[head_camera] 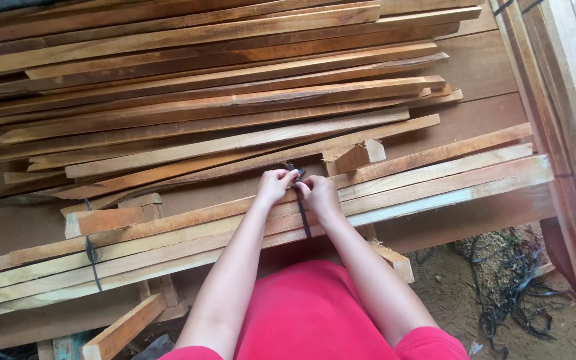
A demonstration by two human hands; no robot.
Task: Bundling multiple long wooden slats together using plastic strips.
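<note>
A bundle of long pale wooden slats (435, 183) lies across the front of a wooden platform. A black strap (303, 217) runs around the bundle's middle. My left hand (275, 185) and my right hand (319, 194) meet on top of the bundle, both pinching the strap's upper end, where it forms a knot. A second black strap (92, 257) binds the same bundle further left.
A large pile of loose wooden slats (201, 87) fills the platform behind. Short wood blocks (358, 155) (105, 220) lie on the slats. Stacked timber (568, 87) rises at the right. Loose black straps (515, 287) lie on the dirt floor at lower right.
</note>
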